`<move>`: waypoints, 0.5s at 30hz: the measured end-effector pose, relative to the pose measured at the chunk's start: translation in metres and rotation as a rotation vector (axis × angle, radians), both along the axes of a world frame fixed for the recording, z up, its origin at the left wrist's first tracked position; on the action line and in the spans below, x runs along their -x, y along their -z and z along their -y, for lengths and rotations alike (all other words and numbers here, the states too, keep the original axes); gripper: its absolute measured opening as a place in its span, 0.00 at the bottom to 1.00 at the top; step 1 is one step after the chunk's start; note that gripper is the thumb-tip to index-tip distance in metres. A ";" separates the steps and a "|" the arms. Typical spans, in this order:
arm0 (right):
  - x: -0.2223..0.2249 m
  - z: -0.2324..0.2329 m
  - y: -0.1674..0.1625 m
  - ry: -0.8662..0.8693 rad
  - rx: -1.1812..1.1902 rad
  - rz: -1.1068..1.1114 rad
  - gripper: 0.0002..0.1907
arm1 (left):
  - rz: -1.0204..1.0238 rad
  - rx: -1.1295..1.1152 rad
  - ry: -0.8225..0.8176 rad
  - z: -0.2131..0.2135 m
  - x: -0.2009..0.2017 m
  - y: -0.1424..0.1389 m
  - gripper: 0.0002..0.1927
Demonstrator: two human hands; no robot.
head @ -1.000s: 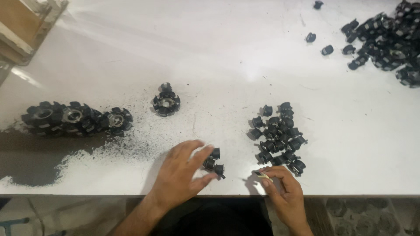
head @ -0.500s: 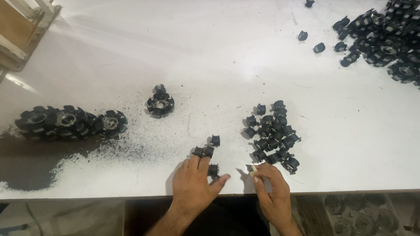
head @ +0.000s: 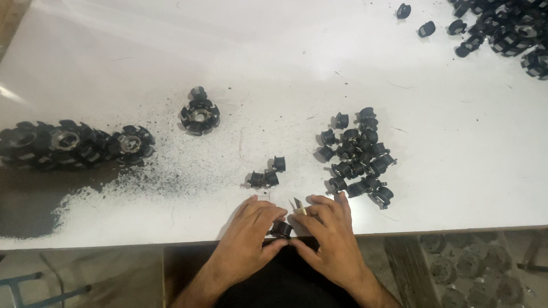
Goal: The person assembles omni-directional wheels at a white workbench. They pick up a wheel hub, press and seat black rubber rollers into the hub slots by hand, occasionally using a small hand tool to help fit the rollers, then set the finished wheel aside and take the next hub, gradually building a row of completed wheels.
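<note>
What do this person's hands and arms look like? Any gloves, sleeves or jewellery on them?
Both are bare: no gloves on the left hand or the right hand, and no sleeves showing on either forearm as far as the picture reaches. I can make out no ring, watch or wristband. The forearms are hairy, and the nails look short.

The small black part (head: 281,230) pinched at the desk (head: 274,68) edge is mostly covered by fingers of the left hand (head: 251,236) and right hand (head: 331,234). The row of black toothed rings (head: 68,145) runs off the left edge; the far pile of black parts (head: 508,34) is cut by the top right corner.
</note>
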State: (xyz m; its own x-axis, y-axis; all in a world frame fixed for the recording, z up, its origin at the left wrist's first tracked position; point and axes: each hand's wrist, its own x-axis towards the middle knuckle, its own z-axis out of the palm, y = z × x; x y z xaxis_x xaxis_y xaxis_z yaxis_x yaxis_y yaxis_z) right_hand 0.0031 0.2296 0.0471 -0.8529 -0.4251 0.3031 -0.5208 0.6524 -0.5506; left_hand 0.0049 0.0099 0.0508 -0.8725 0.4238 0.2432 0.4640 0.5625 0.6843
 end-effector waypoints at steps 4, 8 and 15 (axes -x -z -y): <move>-0.005 0.006 0.004 0.018 0.015 -0.028 0.24 | -0.002 -0.039 -0.041 0.001 -0.004 0.004 0.31; -0.012 0.014 0.011 0.090 0.008 -0.081 0.21 | 0.038 -0.088 -0.112 0.002 -0.009 0.007 0.25; -0.015 0.020 0.018 0.103 0.019 -0.129 0.20 | -0.103 0.035 -0.170 -0.005 -0.011 0.007 0.21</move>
